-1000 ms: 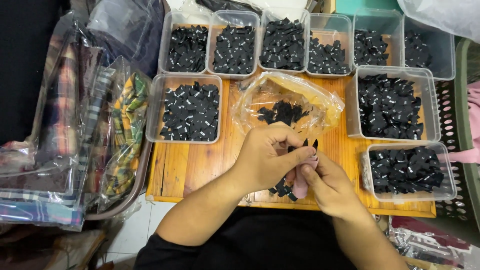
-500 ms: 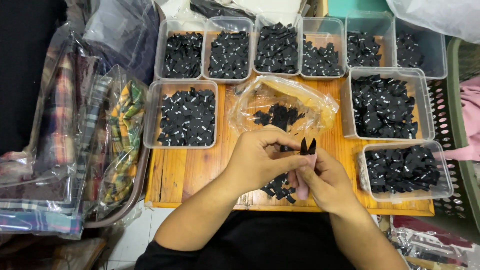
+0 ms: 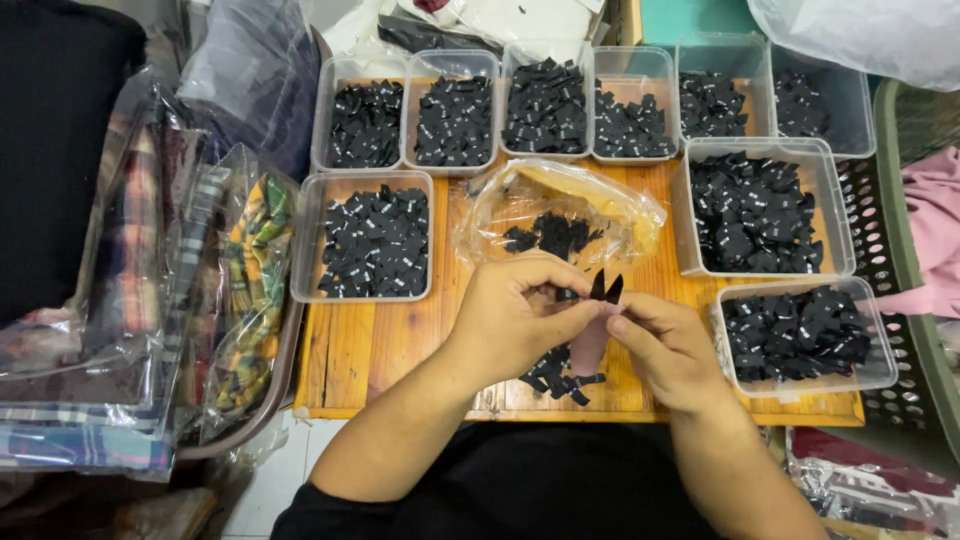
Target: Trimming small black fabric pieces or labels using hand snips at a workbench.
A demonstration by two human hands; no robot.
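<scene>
A small garment workroom: a wooden table [image 3: 380, 350] carries clear plastic tubs [image 3: 372, 236] of black fabric labels, with bagged plaid cloth [image 3: 150, 290] stacked alongside.

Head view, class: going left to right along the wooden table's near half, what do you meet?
Bagged plaid cloth → clear tub of black labels → left hand → black snips → right hand → tub of labels → slotted basket.
</scene>
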